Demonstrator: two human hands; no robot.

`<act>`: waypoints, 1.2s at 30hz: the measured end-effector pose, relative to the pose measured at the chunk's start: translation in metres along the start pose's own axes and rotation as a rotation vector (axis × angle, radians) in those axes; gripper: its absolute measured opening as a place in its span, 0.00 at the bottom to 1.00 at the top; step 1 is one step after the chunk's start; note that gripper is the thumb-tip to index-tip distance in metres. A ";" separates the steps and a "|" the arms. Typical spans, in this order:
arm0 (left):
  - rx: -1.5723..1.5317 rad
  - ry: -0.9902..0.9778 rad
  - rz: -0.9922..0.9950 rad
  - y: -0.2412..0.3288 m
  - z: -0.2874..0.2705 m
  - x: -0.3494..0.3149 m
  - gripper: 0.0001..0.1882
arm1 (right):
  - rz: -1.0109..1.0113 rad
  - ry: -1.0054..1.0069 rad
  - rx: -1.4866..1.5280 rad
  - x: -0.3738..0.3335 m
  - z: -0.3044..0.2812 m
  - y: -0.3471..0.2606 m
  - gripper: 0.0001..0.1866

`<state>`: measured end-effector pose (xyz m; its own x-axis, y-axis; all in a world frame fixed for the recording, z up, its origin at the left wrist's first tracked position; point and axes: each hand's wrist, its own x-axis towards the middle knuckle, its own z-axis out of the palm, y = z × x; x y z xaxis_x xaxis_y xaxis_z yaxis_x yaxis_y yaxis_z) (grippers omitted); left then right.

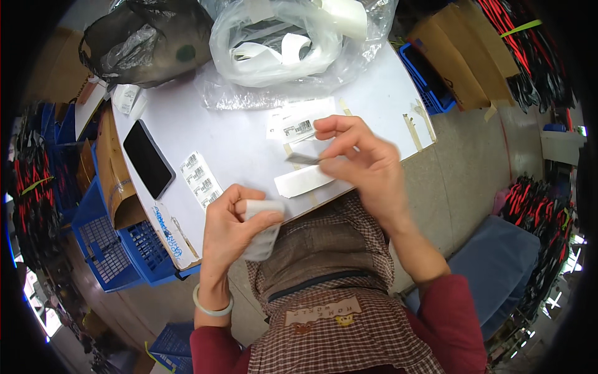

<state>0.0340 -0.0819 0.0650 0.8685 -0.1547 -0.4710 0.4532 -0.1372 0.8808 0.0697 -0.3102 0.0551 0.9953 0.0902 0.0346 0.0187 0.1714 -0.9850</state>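
Observation:
At the table's near edge, my left hand (227, 227) is closed round a whitish bundle (265, 240), with the thumb lying across it. The bundle has faint rows on its face, and its kind is not clear. My right hand (364, 165) is up over the table's near right part, pinching a small thin greyish piece (303, 159) that is smeared by motion. Just below that piece lies a blank white paper strip (305, 182). White barcode label sheets (299, 124) lie beyond it. Another barcode label strip (200, 177) lies beyond my left hand, apart from it.
A dark phone (149, 159) lies on the white table (230, 134) at the left. Clear plastic bags (268, 68) holding white strips and a black bag (146, 43) fill its far side. Blue baskets (109, 243) and cardboard boxes (461, 50) stand round it.

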 end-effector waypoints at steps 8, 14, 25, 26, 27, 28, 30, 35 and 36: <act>0.194 -0.044 -0.048 -0.026 0.008 0.018 0.12 | 0.478 -0.175 -0.280 -0.004 -0.004 0.007 0.05; 0.502 0.054 -0.014 -0.028 0.018 0.035 0.17 | 0.378 -0.170 -0.450 -0.005 0.002 0.021 0.07; 0.490 0.029 -0.031 -0.026 0.017 0.037 0.19 | 0.295 -0.168 -0.530 -0.007 0.003 0.021 0.06; 0.474 0.013 -0.059 -0.023 0.017 0.037 0.20 | 0.282 -0.164 -0.551 -0.006 0.003 0.021 0.06; 0.578 0.029 0.000 -0.020 0.020 0.038 0.20 | 0.271 -0.162 -0.570 -0.007 0.004 0.021 0.05; 0.681 0.044 0.061 -0.017 0.026 0.039 0.20 | 0.260 -0.160 -0.590 -0.008 0.005 0.022 0.05; 0.785 0.059 0.127 -0.014 0.032 0.039 0.21 | 0.144 -0.153 -0.685 -0.011 0.007 0.027 0.04; 0.485 0.111 0.088 -0.005 0.029 0.038 0.24 | 0.119 -0.146 -0.607 -0.004 0.002 0.022 0.04; 0.516 0.168 0.105 0.002 0.025 0.041 0.24 | 0.157 -0.116 -0.522 0.007 -0.002 0.015 0.05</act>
<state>0.0659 -0.1132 0.0466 0.9429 -0.0403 -0.3306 0.2423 -0.5978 0.7641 0.0769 -0.3089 0.0406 0.9737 0.1874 -0.1298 -0.0551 -0.3591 -0.9317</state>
